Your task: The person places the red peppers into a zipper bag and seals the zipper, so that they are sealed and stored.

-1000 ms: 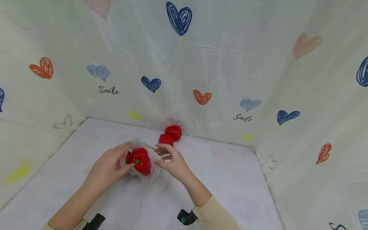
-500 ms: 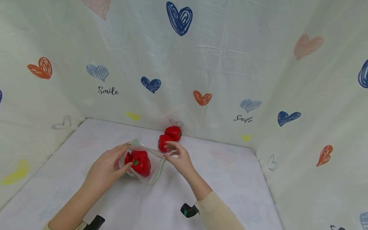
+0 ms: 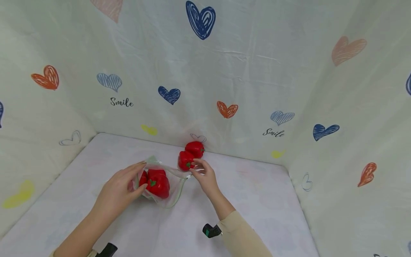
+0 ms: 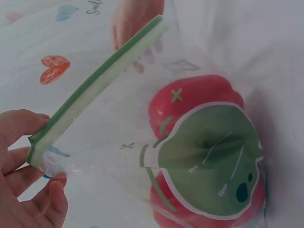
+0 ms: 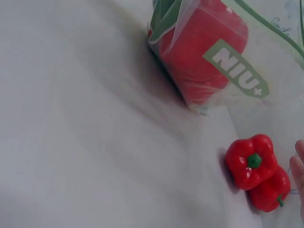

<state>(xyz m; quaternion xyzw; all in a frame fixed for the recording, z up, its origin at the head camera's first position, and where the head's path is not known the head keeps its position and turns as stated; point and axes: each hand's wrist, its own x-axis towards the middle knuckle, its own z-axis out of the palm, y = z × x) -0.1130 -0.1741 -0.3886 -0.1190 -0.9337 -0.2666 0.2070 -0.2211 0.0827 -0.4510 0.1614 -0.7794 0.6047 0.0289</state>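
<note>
A clear zip bag (image 3: 176,184) with a green-edged mouth holds red bell peppers (image 3: 159,187), one with its green stem showing. On its left side my left hand (image 3: 118,187) holds the bag; in the left wrist view, thumb and fingers of this hand (image 4: 28,180) pinch a corner of the green zip strip (image 4: 95,85). My right hand (image 3: 207,180) pinches the right corner of the mouth between thumb and forefinger, the strip stretched between the hands. Through the bag's film in the left wrist view, right fingertips (image 4: 142,61) show faintly.
Two more red bell peppers, a nearer one (image 3: 185,160) and a farther one (image 3: 195,149), lie touching by the back wall, just beyond my right fingers. White cloth covers the table (image 3: 257,203). A hanging sheet with printed hearts (image 3: 250,64) encloses its back and sides.
My right hand has moved right, from beside the bag to its corner, drawing the mouth's right edge outward. The left hand stays in place. The nearer loose pepper shows more fully now.
</note>
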